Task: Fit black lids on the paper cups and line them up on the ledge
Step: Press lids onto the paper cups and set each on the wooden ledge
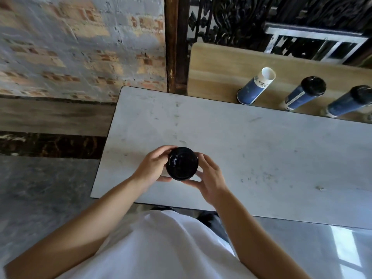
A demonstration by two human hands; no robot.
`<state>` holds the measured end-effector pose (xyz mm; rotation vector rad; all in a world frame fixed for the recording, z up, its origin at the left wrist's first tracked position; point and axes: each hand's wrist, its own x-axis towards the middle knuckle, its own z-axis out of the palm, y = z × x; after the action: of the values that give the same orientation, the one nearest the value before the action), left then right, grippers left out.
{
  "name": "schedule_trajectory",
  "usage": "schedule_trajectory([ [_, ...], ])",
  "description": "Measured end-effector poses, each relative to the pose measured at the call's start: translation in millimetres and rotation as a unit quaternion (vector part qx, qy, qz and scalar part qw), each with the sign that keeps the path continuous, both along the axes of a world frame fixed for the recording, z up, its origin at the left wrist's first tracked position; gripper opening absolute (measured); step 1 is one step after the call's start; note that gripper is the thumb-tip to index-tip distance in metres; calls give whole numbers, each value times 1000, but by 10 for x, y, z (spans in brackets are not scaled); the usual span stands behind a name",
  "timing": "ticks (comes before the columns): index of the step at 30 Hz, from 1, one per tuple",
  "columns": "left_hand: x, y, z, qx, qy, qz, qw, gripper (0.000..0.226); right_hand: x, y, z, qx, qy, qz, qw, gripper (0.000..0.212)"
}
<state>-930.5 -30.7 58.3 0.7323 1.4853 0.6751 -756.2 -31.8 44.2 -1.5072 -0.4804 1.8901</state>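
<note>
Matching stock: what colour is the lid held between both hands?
The lid is glossy black; clearest in head view.

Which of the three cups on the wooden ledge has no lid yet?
The leftmost cup on the wooden ledge: its white mouth is open, while the middle cup and the right cup carry black lids.
</note>
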Motion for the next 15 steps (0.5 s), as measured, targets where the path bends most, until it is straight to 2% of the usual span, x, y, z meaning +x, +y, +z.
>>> schedule_trajectory([
  [5,52,-23,27,-18,33,18,999,21,43,-169,9,4,30,-6,1000,29],
  [10,62,-14,-8,-45,29,28,998,27,88,-242,-56,42,22,-26,999,28],
  [15,51,-75,-70,-64,18,11,998,34,89,-301,-147,73,-31,-42,996,26],
])
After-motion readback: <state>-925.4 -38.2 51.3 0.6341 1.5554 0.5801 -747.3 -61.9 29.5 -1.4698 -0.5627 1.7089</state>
